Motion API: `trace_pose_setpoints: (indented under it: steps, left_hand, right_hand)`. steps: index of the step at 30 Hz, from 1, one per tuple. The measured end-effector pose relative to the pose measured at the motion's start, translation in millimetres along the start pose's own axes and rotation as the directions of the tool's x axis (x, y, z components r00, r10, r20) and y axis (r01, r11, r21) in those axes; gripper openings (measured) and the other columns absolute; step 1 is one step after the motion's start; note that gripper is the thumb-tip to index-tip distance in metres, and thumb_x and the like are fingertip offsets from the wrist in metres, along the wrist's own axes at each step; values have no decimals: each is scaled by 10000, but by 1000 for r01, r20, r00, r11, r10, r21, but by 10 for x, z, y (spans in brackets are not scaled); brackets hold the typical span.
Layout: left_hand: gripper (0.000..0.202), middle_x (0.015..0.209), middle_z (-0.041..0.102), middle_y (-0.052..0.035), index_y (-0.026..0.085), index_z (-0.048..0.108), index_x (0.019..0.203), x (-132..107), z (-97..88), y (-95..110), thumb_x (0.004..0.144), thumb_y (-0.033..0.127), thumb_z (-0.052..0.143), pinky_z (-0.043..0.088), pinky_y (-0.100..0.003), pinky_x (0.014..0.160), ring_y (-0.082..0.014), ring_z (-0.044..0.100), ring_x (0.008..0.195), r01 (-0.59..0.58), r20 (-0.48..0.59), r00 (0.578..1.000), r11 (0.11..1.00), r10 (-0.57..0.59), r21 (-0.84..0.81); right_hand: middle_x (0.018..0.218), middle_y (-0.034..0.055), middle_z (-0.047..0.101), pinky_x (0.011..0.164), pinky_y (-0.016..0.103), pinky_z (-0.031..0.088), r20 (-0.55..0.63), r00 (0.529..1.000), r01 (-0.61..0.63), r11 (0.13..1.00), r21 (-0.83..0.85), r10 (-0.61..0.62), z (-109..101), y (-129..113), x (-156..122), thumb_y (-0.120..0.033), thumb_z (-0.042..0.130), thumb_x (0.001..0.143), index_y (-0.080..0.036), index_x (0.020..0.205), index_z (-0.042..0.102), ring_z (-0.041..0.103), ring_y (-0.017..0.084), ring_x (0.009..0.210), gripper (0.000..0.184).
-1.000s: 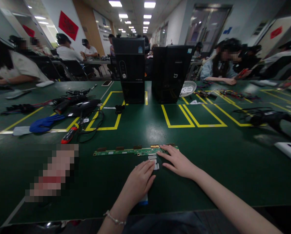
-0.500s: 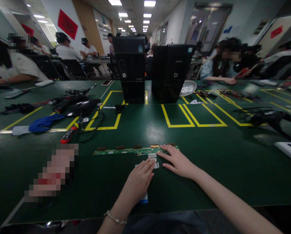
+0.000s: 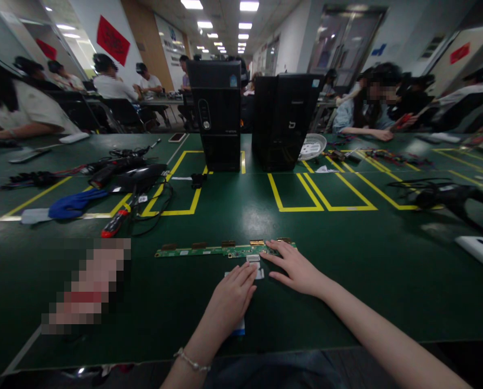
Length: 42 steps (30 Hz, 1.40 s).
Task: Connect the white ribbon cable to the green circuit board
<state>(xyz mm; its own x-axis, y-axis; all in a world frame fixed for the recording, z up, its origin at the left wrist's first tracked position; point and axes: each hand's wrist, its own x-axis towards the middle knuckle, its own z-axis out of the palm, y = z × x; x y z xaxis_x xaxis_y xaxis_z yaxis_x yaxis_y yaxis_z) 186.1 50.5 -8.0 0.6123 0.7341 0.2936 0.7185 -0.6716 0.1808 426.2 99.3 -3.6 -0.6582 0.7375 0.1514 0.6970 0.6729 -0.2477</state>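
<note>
A long, narrow green circuit board (image 3: 213, 252) lies crosswise on the table, with brown-gold tabs along its far edge. My right hand (image 3: 296, 268) rests at the board's right part, fingers spread, the fingertips touching it. My left hand (image 3: 234, 294) lies flat over a white flat ribbon cable (image 3: 260, 273), fingers stretched out and close together. One end of the cable is at the board's near edge. Its blue-tipped other end (image 3: 239, 327) shows below my left hand. The cable's middle is hidden under that hand.
Two black computer towers (image 3: 221, 119) (image 3: 284, 121) stand behind the board. To the left lie a red-black screwdriver (image 3: 115, 223), a blue glove (image 3: 75, 203) and black cables (image 3: 154, 210). A blurred-out patch covers something at near left. A white basket (image 3: 312, 146) stands farther back; people sit beyond.
</note>
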Motion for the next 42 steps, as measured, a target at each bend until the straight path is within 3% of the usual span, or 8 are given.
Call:
trace_pose_setpoints:
  steps: [9,23,33,42]
  left_hand:
    - [373,1363,570,-127,103,496,1336,-12,29,35,983,154,385,456,-407,1050,-235,520,1271,26,4,1000,1000,-26,2]
    - [413,1419,514,-127,129,431,1394,-32,101,-22,984,147,379,418,-453,1083,-234,440,1338,7,18,1000,999,-6,-49]
    - [409,1422,521,-81,175,443,1394,10,-48,-98,988,159,399,416,-398,1086,-192,453,1329,4,59,998,992,3,-124]
    - [398,1408,538,-81,195,465,1392,31,-97,-119,1002,189,383,384,-447,1098,-196,434,1343,-10,56,998,988,19,-154]
  right_hand:
    - [1501,119,371,1112,525,306,12,1000,-9,1000,11,9,-6,-8,1,-474,464,943,-273,1426,446,296,278,1402,523]
    - [1519,117,348,1125,537,282,13,1000,9,999,43,-9,-20,-13,-5,-452,482,938,-264,1435,435,273,278,1416,534]
    - [1522,105,347,1121,543,286,16,1000,-10,998,60,9,-17,-12,-7,-463,487,932,-281,1438,430,275,280,1415,540]
    - [1505,124,367,1112,539,303,8,1000,-24,999,44,24,-24,-47,4,-441,492,931,-266,1426,447,299,286,1403,527]
